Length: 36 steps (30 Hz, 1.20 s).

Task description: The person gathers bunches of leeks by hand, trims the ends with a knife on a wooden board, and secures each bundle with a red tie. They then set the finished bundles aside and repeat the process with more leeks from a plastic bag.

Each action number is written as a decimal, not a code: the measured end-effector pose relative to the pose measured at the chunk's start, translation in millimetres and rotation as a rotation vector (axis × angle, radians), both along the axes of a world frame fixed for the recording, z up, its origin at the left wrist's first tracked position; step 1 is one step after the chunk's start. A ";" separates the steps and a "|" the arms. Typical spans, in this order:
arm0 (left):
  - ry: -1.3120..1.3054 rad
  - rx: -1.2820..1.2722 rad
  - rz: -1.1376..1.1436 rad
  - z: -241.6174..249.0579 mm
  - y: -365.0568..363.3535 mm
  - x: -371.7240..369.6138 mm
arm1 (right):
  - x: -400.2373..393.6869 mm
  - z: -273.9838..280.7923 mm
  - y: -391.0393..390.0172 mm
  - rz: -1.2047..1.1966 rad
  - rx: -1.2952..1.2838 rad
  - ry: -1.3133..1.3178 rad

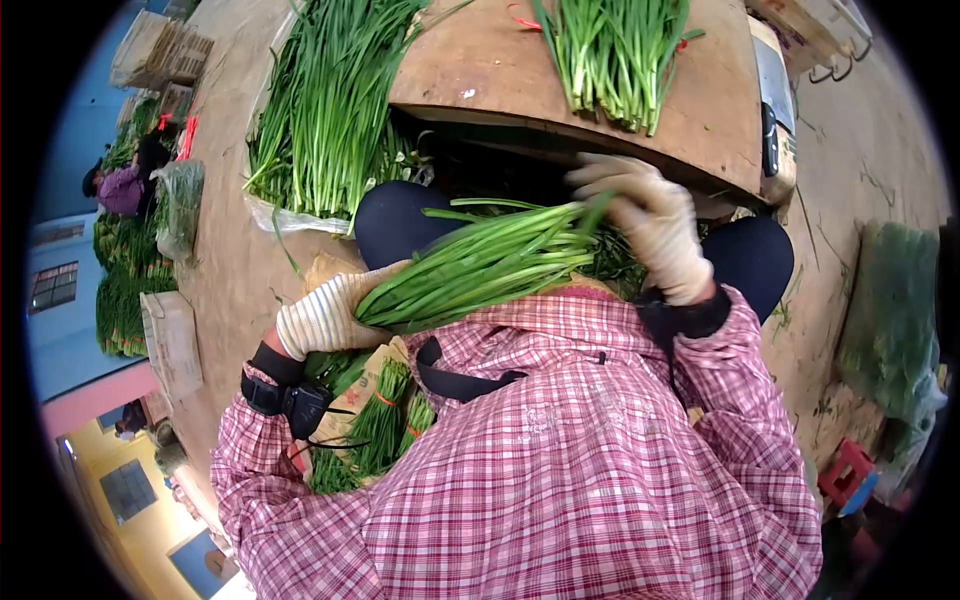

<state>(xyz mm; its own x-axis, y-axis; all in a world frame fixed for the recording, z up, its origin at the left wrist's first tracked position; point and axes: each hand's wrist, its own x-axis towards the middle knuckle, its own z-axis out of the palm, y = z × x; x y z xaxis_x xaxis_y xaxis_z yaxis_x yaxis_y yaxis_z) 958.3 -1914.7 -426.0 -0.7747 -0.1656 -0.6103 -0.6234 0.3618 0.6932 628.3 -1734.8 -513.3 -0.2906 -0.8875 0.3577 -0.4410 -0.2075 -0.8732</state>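
My left hand (335, 315), in a striped knit glove, is closed around one end of a loose bunch of garlic chives (490, 262). The bunch lies across my lap, its other end reaching up to the right. Over that end is my gloved right hand (650, 220), its fingers stretched out and blurred by motion. A smeared green blade shows beside its thumb. Below my left forearm, small bunches of chives (378, 425) tied with red bands rest on brown sacking.
Ahead stands a wooden board (480, 65) bearing a tied bunch of chives (620, 60). A large heap of chives (335, 120) sits on plastic at its left. A knife (769, 140) lies at the board's right edge. A red stool (848, 470) is at right; another person (122, 190) is far left.
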 end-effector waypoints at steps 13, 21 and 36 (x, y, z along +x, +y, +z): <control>-0.018 -0.627 -0.325 26.4 19.0 -40.9 | 29.4 7.4 -34.1 0.400 0.315 -0.528; 0.167 -0.820 -0.262 25.0 18.6 -11.0 | -53.4 -14.8 10.9 -0.204 0.470 0.017; 0.258 -1.185 -0.456 28.7 24.3 -18.4 | 6.1 1.7 -43.3 0.080 0.358 0.567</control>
<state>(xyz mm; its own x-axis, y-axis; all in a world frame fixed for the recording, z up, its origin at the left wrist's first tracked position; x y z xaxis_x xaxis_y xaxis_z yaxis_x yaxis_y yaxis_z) 939.9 -1890.4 -397.3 -0.9765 -0.1906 -0.1005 -0.1792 0.9774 -0.1125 634.4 -1778.1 -511.6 -0.0730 -0.9906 0.1155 -0.8467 0.0004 -0.5320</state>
